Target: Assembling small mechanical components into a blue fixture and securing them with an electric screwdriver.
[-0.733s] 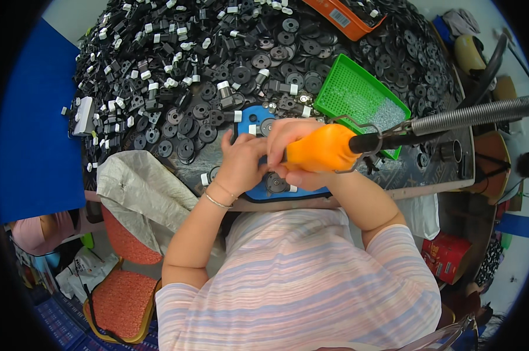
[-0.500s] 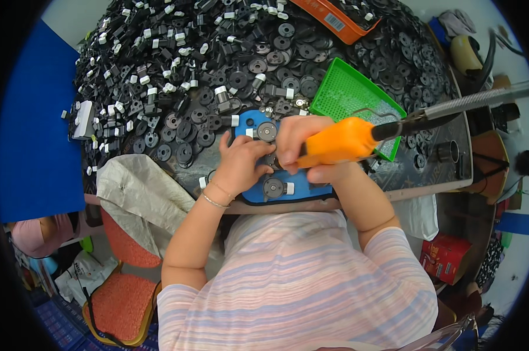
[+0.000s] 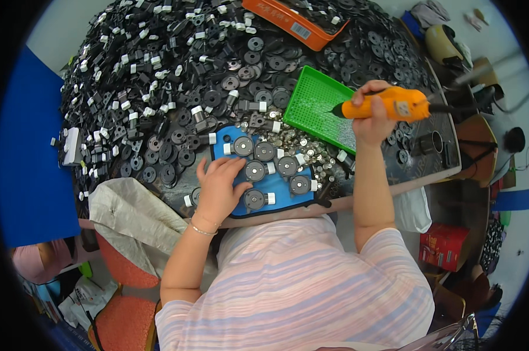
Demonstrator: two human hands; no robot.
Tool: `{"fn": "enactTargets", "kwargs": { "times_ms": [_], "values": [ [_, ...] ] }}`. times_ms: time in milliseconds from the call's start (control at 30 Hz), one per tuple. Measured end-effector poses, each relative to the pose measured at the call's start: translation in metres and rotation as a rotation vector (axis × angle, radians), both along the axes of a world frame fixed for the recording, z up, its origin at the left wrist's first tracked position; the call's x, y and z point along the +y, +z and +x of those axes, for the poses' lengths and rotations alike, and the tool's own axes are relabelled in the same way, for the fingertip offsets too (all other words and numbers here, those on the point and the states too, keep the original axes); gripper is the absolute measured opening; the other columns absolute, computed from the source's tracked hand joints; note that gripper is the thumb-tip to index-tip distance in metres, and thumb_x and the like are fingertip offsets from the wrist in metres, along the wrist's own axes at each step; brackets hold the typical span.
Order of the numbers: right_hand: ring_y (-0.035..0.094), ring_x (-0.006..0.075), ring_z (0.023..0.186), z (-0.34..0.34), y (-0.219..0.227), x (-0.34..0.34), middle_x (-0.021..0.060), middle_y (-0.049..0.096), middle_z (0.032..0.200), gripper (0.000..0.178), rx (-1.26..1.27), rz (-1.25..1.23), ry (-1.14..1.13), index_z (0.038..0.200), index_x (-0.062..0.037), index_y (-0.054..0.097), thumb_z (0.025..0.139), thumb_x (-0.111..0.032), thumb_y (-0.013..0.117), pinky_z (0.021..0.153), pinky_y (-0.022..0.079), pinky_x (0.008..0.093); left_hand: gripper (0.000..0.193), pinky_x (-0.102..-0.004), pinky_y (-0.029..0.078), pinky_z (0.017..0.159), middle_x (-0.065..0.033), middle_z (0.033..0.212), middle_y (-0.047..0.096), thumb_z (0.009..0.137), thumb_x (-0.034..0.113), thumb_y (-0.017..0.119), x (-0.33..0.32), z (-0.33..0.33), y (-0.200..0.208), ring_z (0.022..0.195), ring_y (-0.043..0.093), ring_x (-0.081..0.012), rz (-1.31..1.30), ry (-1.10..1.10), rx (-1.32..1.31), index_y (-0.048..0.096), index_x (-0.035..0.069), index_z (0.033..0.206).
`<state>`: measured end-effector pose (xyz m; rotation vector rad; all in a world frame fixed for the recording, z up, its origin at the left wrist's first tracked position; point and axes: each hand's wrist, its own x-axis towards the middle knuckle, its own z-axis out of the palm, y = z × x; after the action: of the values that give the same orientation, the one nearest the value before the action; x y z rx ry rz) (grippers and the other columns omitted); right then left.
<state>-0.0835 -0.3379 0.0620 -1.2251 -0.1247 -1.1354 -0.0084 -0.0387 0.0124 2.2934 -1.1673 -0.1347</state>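
Observation:
My right hand [image 3: 374, 120] is wrapped round an orange electric screwdriver [image 3: 402, 105], whose dark tip points left over a green perforated tray [image 3: 299, 93] of tiny silvery screws. On a blue mat [image 3: 282, 206] lie several round dark-grey wheel-like parts with white tabs. My left hand [image 3: 219, 186] rests at the mat's left side. Its fingertips reach the left edge of one round part [image 3: 255, 171], while the thumb is apart from the fingers, just above another round part [image 3: 254, 200]. Another such part [image 3: 195, 196] is partly hidden behind that hand.
Small silvery metal pieces [image 3: 317, 153] lie between mat and tray. A large heap of black and white parts [image 3: 159, 76] covers the table's far side. An orange bin [image 3: 293, 26] stands at the back. A pale cloth [image 3: 135, 216] hangs over the left front edge.
My right hand has lifted the screwdriver off the mat and carried it right and away, over the green tray. The left hand stays at the mat. The round parts are now uncovered.

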Motion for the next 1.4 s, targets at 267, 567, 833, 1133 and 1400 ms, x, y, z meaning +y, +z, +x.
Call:
{"fn": "enactTargets", "kwargs": {
  "times_ms": [267,567,833,1133,1400],
  "values": [
    [0.056,0.0161,0.065,0.011,-0.01,0.003,0.0101,0.055,0.084,0.015,0.0,0.014,-0.025,0.094,0.0,0.053,0.081,-0.005,0.059,0.063,0.047,0.028,0.041,-0.0534,0.022,0.103,-0.0024,0.098,0.064,0.066,0.033,0.078,0.024,-0.013,0.011,0.104,0.053,-0.0243,-0.036,-0.006,0.029,0.065,0.01,0.098],
    [0.056,0.0157,0.064,0.016,-0.011,0.003,0.0092,0.056,0.082,0.013,0.007,0.027,0.017,0.092,-0.0008,0.053,0.081,-0.003,0.061,0.061,0.048,0.0279,0.053,-0.0547,0.019,0.103,-0.0026,0.105,0.06,0.061,0.04,0.079,0.029,-0.018,0.015,0.109,0.049,-0.0247,0.031,-0.099,0.047,0.065,0.012,0.103],
    [0.055,0.0171,0.064,0.015,-0.006,0.001,0.0102,0.055,0.082,0.011,0.009,0.053,0.063,0.091,-0.0002,0.053,0.081,-0.001,0.058,0.062,0.047,0.0294,0.049,-0.0546,0.018,0.103,-0.002,0.103,0.059,0.061,0.034,0.08,0.023,-0.022,0.011,0.108,0.048,-0.024,0.034,-0.117,0.079,0.066,0.013,0.103],
    [0.051,0.0166,0.062,-0.019,0.025,0.077,0.0094,0.049,0.088,0.036,0.063,0.015,0.611,0.098,-0.0024,0.052,0.084,-0.034,0.062,0.057,0.043,0.0289,0.046,-0.0538,0.02,0.103,-0.0027,0.104,0.06,0.064,0.032,0.078,0.01,-0.028,-0.002,0.106,0.049,-0.0234,-0.02,-0.056,0.052,0.065,0.012,0.103],
    [0.053,0.0148,0.062,-0.023,0.022,0.117,0.0091,0.051,0.087,0.035,0.334,-0.111,0.744,0.091,-0.0019,0.056,0.081,-0.032,0.071,0.056,0.045,0.0258,0.045,-0.0529,0.02,0.103,-0.0035,0.104,0.059,0.065,0.031,0.078,0.008,-0.032,-0.005,0.106,0.05,-0.0235,-0.068,-0.035,0.074,0.064,0.01,0.102]
  ]
}}
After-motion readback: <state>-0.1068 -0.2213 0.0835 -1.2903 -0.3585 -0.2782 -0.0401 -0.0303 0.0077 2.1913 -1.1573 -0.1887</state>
